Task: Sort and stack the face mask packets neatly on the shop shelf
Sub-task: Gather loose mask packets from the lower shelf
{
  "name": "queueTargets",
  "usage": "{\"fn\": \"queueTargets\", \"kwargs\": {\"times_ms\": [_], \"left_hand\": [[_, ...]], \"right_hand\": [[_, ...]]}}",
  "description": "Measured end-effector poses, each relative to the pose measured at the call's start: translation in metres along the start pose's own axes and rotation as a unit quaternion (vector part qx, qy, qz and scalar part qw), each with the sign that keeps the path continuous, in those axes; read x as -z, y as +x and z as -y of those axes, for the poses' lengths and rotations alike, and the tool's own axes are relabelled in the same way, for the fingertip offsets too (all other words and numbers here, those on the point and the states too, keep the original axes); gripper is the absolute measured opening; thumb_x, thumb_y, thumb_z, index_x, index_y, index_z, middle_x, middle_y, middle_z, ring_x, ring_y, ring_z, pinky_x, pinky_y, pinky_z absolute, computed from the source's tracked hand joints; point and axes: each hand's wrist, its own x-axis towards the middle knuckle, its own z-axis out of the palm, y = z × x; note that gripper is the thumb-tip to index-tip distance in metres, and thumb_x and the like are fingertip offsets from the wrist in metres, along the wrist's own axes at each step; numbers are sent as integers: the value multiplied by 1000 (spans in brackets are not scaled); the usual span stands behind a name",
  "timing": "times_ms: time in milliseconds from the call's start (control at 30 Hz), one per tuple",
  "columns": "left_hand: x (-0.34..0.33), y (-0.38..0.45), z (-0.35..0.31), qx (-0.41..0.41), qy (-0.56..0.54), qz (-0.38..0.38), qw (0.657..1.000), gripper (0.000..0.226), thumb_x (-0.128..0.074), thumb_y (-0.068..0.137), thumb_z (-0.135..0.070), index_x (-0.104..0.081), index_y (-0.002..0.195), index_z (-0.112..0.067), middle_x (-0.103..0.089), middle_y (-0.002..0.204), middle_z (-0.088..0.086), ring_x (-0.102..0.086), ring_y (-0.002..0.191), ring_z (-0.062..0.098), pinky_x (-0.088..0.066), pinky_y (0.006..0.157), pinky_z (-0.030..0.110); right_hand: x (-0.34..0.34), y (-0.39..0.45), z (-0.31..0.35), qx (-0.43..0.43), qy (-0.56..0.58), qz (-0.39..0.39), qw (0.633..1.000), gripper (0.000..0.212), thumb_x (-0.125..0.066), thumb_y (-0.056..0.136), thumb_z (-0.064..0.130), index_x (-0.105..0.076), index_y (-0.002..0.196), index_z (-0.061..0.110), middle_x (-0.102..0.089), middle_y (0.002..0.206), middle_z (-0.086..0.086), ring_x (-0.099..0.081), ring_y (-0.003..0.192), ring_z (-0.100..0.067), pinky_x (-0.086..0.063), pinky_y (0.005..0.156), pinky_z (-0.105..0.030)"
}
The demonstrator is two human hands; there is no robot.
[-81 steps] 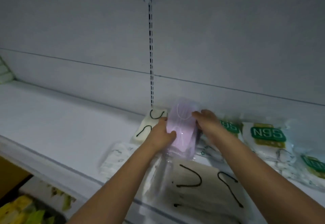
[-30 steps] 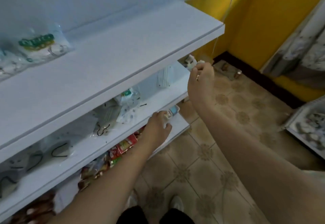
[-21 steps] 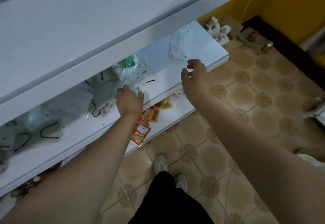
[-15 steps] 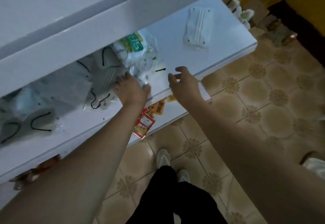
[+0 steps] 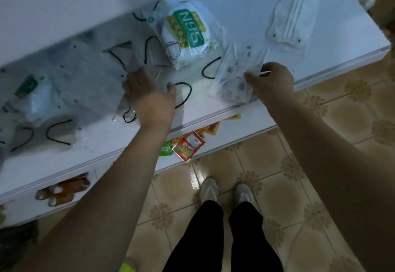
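Two hands work the shelf (image 5: 333, 43): our right hand (image 5: 272, 81) pinches a clear mask packet (image 5: 237, 75) at the front edge, our left hand (image 5: 149, 92) presses flat on loose packets (image 5: 96, 79). Next, we likely stack it with matching ones.

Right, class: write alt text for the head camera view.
A person's right hand pinches a clear patterned mask packet on a white shelf, while the left hand rests on clear packets with black ear loops. A green-labelled N95 packet lies behind.
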Motion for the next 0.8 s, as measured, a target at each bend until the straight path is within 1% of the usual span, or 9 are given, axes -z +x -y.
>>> {"fn": "queueTargets", "kwargs": {"times_ms": [67,133,333,400,467,567,667,733,800], "left_hand": [[3,8,15,109,74,3,991,75,-65,83,-41,-39,143,-4,-43,140,22,-42,128,39,-37,98,44],[8,14,24,159,79,35,984,82,-68,83,-48,-35,145,-7,-41,142,21,-40,130,38,-33,101,44],[34,24,32,106,57,55,991,45,-67,85,-40,-56,119,-13,-64,117,8,-58,112,33,-35,94,38],[49,22,36,128,-75,38,988,36,-70,78,-41,-64,101,-14,-68,101,5,-66,98,29,-46,82,34],[61,14,39,180,-268,24,946,29,-75,70,-40,-68,90,-19,-72,91,0,-70,86,21,-56,76,37],[65,-4,44,225,-487,56,842,34,-79,77,-24,-72,108,-13,-76,106,5,-72,101,22,-59,90,41],[64,-12,51,229,-597,106,762,44,-72,87,-11,-62,129,-3,-71,120,13,-69,111,28,-55,96,41],[63,-15,55,237,-588,130,762,47,-72,86,-9,-60,131,-3,-72,119,13,-70,110,28,-55,93,39],[65,-20,55,214,-534,155,803,45,-74,82,-9,-63,125,-3,-74,112,11,-71,105,26,-56,90,36]], "right_hand": [[-1,1,2,9,-25,-48,999,37,-64,92,34,-58,117,8,-63,107,-8,-58,91,-21,-33,66,-19],[-5,-9,5,50,-43,-102,993,37,-58,96,32,-50,123,8,-54,121,-10,-54,93,-22,-27,65,-20],[-41,-46,32,190,-41,-110,975,25,-53,96,27,-56,118,16,-53,121,-1,-53,91,-10,-32,67,-23],[-53,-57,44,197,-9,-60,979,18,-51,96,28,-62,106,17,-63,104,4,-57,86,-10,-36,68,-27],[-67,-68,55,181,25,48,982,27,-50,97,33,-66,92,12,-69,85,4,-63,78,-14,-47,70,-31],[-88,-80,70,126,55,212,968,56,-50,96,54,-66,83,1,-72,77,-7,-69,75,-22,-56,79,-45],[-98,-80,80,87,73,287,951,54,-54,92,62,-60,85,8,-64,81,-4,-64,80,-16,-52,81,-34],[-99,-77,81,60,134,322,935,39,-64,88,55,-63,99,18,-67,91,6,-63,84,-5,-50,76,-21],[-101,-76,78,71,155,335,927,37,-75,83,46,-67,106,19,-71,97,9,-66,86,-3,-51,75,-17]]}}
